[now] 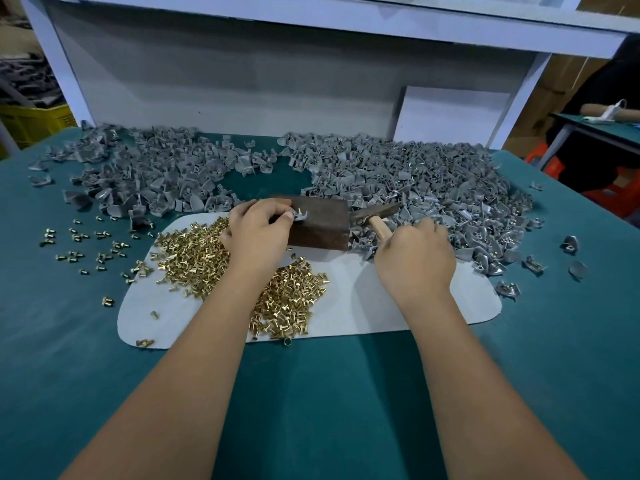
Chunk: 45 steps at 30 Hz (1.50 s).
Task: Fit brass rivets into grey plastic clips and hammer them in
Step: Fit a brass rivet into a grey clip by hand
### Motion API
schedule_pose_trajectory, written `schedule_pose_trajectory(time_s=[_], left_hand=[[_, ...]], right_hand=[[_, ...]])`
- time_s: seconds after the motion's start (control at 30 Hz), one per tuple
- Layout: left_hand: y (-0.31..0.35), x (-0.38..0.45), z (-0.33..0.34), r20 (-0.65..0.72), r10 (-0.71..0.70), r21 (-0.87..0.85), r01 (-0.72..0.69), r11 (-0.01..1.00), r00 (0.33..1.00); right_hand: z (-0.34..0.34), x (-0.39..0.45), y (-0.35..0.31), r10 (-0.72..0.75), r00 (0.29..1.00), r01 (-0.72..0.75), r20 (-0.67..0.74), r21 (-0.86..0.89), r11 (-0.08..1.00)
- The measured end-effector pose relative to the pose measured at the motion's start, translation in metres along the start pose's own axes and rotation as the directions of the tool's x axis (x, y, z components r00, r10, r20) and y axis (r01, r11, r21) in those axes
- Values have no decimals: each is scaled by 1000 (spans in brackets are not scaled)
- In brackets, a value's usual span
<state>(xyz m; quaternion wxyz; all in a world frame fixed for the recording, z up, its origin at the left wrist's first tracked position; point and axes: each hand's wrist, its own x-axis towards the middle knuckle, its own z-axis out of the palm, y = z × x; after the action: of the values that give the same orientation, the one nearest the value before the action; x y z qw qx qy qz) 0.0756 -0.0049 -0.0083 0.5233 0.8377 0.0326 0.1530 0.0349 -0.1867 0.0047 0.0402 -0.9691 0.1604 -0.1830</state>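
Note:
My left hand [258, 233] pinches a grey plastic clip [298, 215] with a brass rivet standing in it, held on top of a rusty brown metal block [322, 226]. My right hand [414, 256] grips the wooden handle of a small hammer [375, 216]; its dark head lies low just right of the block. A heap of brass rivets [194, 258] lies on a white mat [381, 303] under my left forearm. Grey clips are piled at the back left [156, 174] and back right [433, 181].
Loose rivets [86, 247] are scattered on the green table [311, 393] to the left. A few single clips [569, 244] lie at the right. A white shelf frame [242, 81] closes the back. Another person sits at the far right [606, 109].

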Motion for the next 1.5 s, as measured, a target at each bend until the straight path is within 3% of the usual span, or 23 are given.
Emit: schedule_pose_trajectory(time_s=[0.1, 0.23, 0.43, 0.6, 0.77, 1.07, 1.37, 1.5], left_hand=[[-1, 0, -1, 15, 0, 8, 0, 1000, 1000], [1, -2, -1, 4, -9, -1, 9, 1000, 1000], [-1, -3, 0, 0, 142, 165, -140, 976, 990], [-7, -1, 3, -50, 213, 251, -194, 949, 976], [-7, -1, 3, -67, 236, 281, -208, 937, 970], [-2, -3, 1, -79, 238, 298, -205, 932, 968], [-3, 1, -3, -17, 179, 167, -174, 971, 984], [-1, 0, 0, -37, 153, 172, -145, 974, 988]], right_hand=[[1, -3, -3, -25, 994, 25, -106, -2, 1000], [-3, -9, -20, -161, 928, 238, -335, 202, 950], [2, -7, -58, -276, 918, 383, -284, 457, 803], [6, 14, -81, -265, 956, 294, -130, 497, 817], [7, 19, -86, -219, 973, 227, -73, 479, 848], [12, 9, -94, -217, 967, 254, -136, 404, 879], [20, 6, -103, -81, 981, 155, -179, 457, 876], [18, 8, -104, -15, 987, 102, -160, 553, 827]])
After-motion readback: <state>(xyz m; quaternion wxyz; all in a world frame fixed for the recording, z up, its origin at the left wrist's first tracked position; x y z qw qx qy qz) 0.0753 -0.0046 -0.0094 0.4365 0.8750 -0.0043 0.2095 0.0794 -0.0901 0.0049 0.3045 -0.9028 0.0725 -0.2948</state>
